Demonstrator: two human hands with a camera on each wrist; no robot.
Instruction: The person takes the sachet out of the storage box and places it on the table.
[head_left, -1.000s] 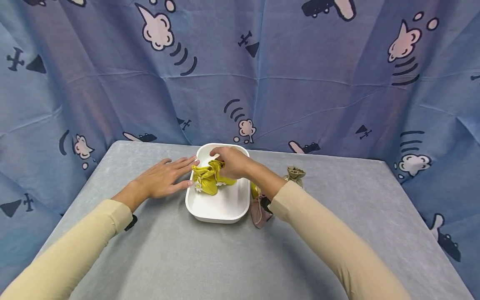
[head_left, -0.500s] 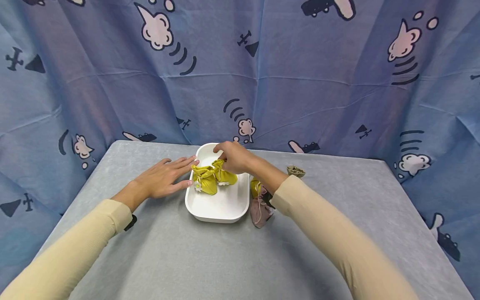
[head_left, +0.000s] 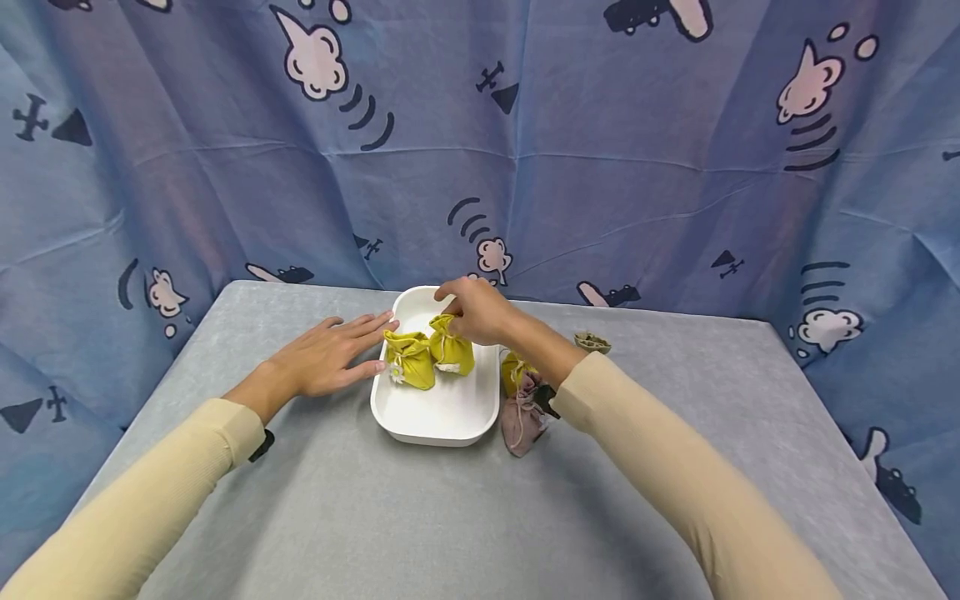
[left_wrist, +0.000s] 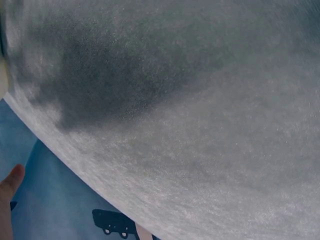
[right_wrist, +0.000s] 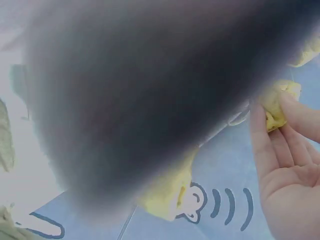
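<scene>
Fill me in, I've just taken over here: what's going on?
A person's right hand pinches the neck of a yellow cloth drawstring pouch inside a white, round-cornered tray, beside a second yellow pouch. The left hand is at the tray's left rim, fingers straight. A pink cloth pouch and a third yellow pouch sit outside, rightward.
</scene>
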